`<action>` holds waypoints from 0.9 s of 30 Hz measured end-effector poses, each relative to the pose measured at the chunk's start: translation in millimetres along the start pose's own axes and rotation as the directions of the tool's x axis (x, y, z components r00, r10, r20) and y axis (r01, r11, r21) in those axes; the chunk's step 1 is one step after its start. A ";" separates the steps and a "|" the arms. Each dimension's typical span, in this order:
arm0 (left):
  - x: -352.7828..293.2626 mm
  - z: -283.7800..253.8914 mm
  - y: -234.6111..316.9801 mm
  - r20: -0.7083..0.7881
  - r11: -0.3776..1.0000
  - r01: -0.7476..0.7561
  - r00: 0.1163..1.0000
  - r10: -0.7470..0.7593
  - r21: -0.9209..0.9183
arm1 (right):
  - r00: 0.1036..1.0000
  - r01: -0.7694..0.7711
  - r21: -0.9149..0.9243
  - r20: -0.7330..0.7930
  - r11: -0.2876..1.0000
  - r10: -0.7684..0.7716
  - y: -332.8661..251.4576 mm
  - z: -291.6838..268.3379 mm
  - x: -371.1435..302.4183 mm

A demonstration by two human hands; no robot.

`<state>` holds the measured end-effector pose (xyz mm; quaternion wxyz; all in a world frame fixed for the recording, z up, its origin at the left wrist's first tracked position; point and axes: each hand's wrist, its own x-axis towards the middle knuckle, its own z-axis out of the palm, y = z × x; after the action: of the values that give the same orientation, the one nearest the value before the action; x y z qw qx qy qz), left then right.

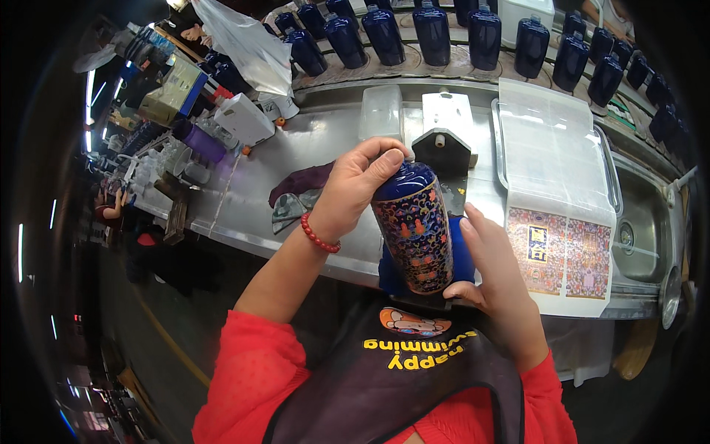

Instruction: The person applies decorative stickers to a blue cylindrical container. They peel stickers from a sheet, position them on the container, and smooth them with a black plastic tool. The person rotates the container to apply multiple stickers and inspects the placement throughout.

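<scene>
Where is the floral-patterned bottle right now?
In the head view, the floral-patterned bottle tilts just right of centre: the left hand holds its neck end, the right hand is at its base, and blue cloth shows behind it.

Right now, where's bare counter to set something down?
Silver metal counter: free between the white boxy device and translucent plastic box, also left of the crumpled maroon cloth. Crowded: far side, glossy dark-blue bottles; right, patterned label sheets; centre, held patterned blue bottle.

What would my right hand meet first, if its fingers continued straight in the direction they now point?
Your right hand would probably first meet the black-and-white stand beyond the patterned bottle; depth is unclear.
</scene>
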<state>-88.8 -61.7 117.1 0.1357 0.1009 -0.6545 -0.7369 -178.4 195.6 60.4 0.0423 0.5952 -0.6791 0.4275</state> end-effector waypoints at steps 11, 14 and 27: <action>-6.0 5.7 -3.8 -0.015 0.996 -0.092 0.996 0.092 -0.011 | 1.000 0.022 -0.222 0.022 0.975 -0.018 -27.7 4.6 48.5; -5.5 4.0 -4.4 -0.003 0.996 -0.086 0.996 0.086 0.014 | 1.000 0.005 -0.238 0.027 0.971 0.002 -31.6 4.0 49.4; -2.9 2.2 -4.9 0.007 0.992 -0.106 0.994 0.105 0.072 | 0.996 0.085 -0.253 0.025 0.964 -0.082 -36.2 5.1 59.1</action>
<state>-87.1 -58.2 112.4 0.1696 0.0697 -0.6855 -0.7046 -162.5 149.4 109.8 0.1313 0.6159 -0.7030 0.3305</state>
